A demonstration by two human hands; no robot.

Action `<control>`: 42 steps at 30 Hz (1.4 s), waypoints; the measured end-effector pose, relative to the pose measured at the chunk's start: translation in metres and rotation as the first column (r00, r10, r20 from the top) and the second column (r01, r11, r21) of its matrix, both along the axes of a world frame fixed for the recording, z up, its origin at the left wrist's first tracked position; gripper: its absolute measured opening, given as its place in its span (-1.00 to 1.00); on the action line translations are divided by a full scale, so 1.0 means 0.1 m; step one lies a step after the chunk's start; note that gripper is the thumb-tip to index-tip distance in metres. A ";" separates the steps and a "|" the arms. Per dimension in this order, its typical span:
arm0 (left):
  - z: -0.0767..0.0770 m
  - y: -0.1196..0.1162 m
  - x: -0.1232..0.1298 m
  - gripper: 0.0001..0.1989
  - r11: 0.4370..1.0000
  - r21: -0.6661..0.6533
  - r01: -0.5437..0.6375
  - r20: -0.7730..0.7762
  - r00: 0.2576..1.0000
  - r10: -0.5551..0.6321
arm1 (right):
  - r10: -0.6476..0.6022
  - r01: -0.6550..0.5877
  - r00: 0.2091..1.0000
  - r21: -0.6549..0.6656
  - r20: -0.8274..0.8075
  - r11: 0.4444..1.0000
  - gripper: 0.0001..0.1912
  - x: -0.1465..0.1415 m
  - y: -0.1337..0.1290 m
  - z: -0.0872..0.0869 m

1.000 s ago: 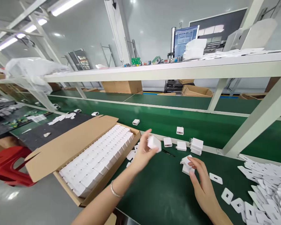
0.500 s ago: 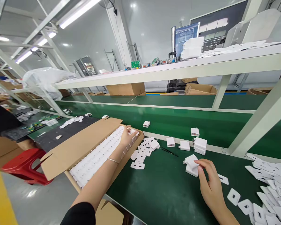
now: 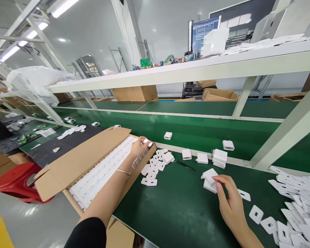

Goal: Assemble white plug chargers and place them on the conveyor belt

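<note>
1. Nearest the camera, on the green counter (image 3: 181, 210), the right hand (image 3: 231, 203) is resting with its fingertips curled against two stacked white chargers (image 3: 209, 181), its grip loosely closed on them to steady the pair; I judge they are being kept within easy reach.
2. At the right edge, white card inserts (image 3: 297, 206) are lying heaped, close beside that hand.
3. Farther left, the left hand (image 3: 138, 148) is pressing a charger (image 3: 145, 141) into the far corner of the cardboard box (image 3: 74, 165), fingers together on it, filling out the last row.
4. Beyond, loose chargers (image 3: 202, 158) are lying scattered along the counter edge.
</note>
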State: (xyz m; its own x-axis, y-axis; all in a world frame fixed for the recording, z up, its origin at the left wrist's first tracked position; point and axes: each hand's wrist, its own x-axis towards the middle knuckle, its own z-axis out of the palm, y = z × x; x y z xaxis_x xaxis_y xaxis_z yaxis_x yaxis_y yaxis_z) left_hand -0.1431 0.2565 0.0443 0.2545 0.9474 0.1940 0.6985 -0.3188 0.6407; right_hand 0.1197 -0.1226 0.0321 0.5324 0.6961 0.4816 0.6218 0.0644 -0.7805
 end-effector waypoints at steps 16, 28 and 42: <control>-0.03 0.05 0.00 -0.66 0.997 0.011 0.071 -0.164 0.984 -0.068 | 0.030 -0.029 0.999 -0.018 0.031 0.999 -0.76 -0.01 -0.04 0.00; -0.17 -0.09 0.15 -0.67 0.970 0.244 0.012 -0.421 0.902 0.094 | 0.006 -0.007 0.998 0.014 0.069 1.000 -0.75 -0.02 -0.02 0.03; -0.04 -0.05 0.04 -0.69 0.963 0.218 0.158 -0.560 0.829 -0.009 | -0.061 0.027 0.934 0.100 0.352 0.995 -0.82 0.06 0.31 0.40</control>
State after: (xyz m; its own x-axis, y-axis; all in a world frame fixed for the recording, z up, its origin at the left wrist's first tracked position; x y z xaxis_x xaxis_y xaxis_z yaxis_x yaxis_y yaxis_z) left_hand -0.1394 0.2515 0.0406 0.4644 0.8582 0.2190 0.8727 -0.4855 0.0519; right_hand 0.1252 -0.0912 0.0723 0.3445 0.6196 0.7052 0.8605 0.0919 -0.5011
